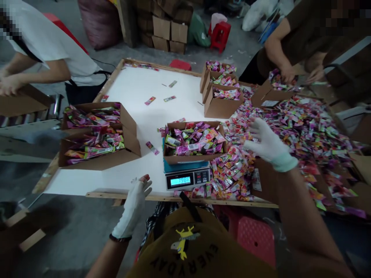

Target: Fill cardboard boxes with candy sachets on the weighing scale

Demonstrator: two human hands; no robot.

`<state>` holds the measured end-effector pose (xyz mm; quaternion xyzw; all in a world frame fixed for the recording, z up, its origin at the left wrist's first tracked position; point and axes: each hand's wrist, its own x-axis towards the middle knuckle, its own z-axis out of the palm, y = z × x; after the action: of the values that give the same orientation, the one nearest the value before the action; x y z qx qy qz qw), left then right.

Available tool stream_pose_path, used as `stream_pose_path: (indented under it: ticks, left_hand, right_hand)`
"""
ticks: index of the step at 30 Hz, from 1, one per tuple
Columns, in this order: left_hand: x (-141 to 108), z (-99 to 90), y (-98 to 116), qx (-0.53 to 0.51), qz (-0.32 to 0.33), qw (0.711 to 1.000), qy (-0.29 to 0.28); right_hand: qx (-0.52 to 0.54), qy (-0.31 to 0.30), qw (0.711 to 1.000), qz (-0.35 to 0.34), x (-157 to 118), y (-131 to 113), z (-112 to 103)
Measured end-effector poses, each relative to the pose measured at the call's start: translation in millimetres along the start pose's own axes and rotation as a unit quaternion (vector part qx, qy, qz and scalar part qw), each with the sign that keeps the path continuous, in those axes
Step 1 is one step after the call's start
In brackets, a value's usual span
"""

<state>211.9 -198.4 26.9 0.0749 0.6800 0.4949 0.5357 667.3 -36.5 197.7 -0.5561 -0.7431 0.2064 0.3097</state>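
A cardboard box point(193, 159) full of small colourful candy packets point(197, 139) rests on a digital scale point(188, 178) with a lit display. My left hand point(135, 199), in a white glove, hovers at the table's front edge, left of the scale. Its fingers are apart and nothing is in them. My right hand point(266, 143), gloved too, is raised over a large pile of packets point(292, 123), right of the box, fingers spread and holding nothing visible. A brown carton with a white label point(263, 179) lies beneath my right wrist.
Two filled boxes point(100, 162) stand at the table's left; several more point(222, 108) are lined up at the back right. Loose packets point(152, 148) lie on the white tabletop point(139, 123). One person point(55, 54) works at far left, another point(281, 50) handles a box at back right.
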Motion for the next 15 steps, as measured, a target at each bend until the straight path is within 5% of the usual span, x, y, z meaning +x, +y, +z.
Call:
stream_pose_path:
  ticks: [4, 6, 9, 12, 15]
  left_hand:
    - [-8, 5.3, 9, -0.001, 0.004, 1.000, -0.007]
    - [-12, 7.6, 12, -0.001, 0.001, 1.000, -0.001]
    - [-17, 5.3, 12, -0.007, -0.004, 1.000, 0.009]
    - [-19, -4.0, 6, -0.021, -0.009, 0.999, 0.030]
    - [-18, -13.0, -2, -0.023, -0.003, 0.999, 0.044]
  right_hand:
    - [-0.007, -0.197, 0.975, -0.105, 35, -63, 77]
    - [-0.035, -0.289, 0.952, -0.095, 53, -85, 120]
    - [-0.042, -0.319, 0.944, -0.071, 71, -96, 171]
    - [-0.005, -0.301, 0.951, -0.072, 81, -87, 187]
    - [0.057, -0.262, 0.962, -0.060, 84, -74, 173]
